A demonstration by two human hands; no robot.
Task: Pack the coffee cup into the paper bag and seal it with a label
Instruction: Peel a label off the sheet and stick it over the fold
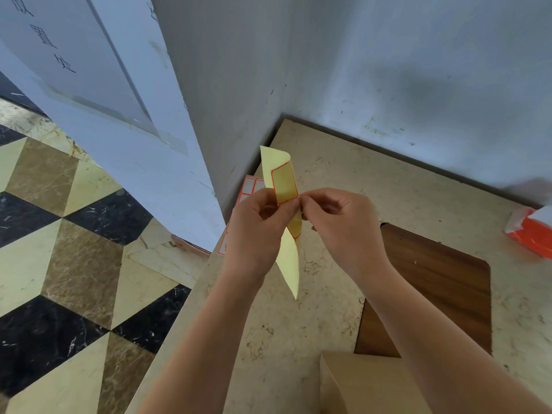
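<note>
left hand (257,228) is holding the sheet (285,186) | right hand (337,225) is pinching a label edge, peeling | bag (367,383) is sitting near, bottom | cup hidden | sealing still left

My left hand (257,231) covers most of the label sheets (249,186) lying on the counter. The paper bag (367,383) runs off the bottom edge, and the orange pack (530,234) off the right edge, blurred.
</note>
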